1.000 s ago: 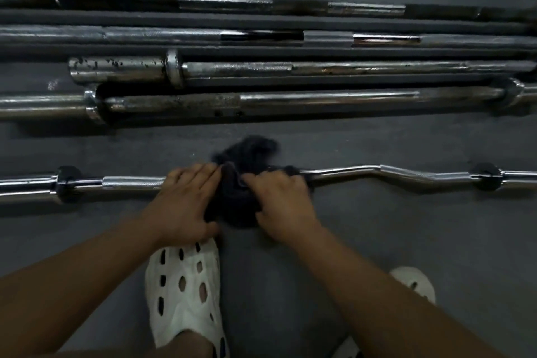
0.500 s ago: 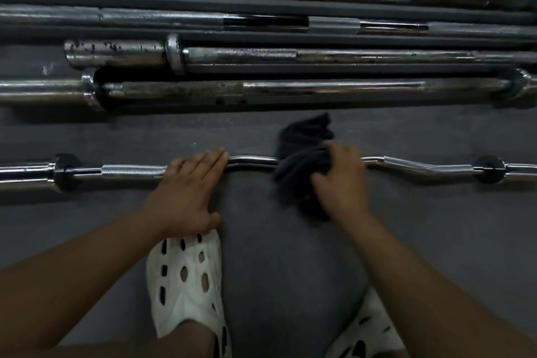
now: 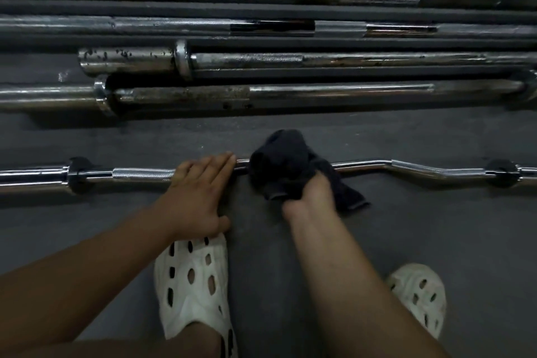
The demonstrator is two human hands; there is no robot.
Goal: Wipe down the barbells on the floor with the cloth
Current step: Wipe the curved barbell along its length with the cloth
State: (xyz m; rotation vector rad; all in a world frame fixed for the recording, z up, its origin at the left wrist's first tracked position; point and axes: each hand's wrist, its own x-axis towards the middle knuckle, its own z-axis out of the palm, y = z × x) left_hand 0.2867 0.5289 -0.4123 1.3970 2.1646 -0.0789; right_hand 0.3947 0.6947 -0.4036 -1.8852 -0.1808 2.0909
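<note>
The right hand (image 3: 311, 197), its grip bunched round the cloth (image 3: 279, 160), has rubbed back along the curved barbell (image 3: 412, 168) toward the flat left hand (image 3: 200, 192): another wiping stroke.

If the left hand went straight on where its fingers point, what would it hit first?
Probably the nearest straight barbell, after bare floor. The left hand points away and right, passing just left of the cloth, which it might brush.
</note>
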